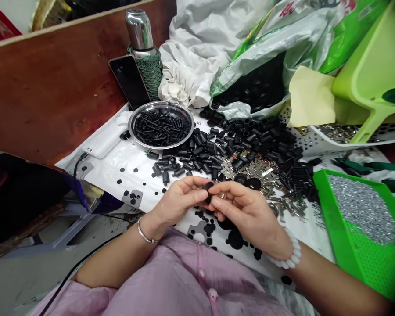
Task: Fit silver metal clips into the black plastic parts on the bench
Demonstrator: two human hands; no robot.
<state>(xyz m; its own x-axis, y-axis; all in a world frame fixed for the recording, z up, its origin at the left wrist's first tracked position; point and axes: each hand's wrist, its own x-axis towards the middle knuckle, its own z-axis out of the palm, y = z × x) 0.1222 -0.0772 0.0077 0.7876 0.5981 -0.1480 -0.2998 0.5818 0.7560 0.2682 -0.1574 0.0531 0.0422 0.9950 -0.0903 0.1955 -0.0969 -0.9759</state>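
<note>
Between my fingertips, over the table's near edge, is a small black plastic part (pixel 208 188). My left hand (pixel 181 195) pinches it between thumb and forefinger. The fingers of my right hand (pixel 240 202) are closed at its right side, with a small shiny metal piece (pixel 222 196) showing between them. How the two pieces fit together is hidden by the fingers. Just beyond my hands lie a heap of black cylindrical plastic parts (pixel 197 153) and a scatter of flat metal pieces (pixel 261 175).
A steel bowl (pixel 131 127) holds black ribbed pieces. Behind it a phone (pixel 130 81) leans by a flask (pixel 140 33). To the right are a green tray (pixel 365 259) with small silvery parts and a yellow-green scoop (pixel 365 66). An open plastic bag (pixel 303 48) stands behind the heap.
</note>
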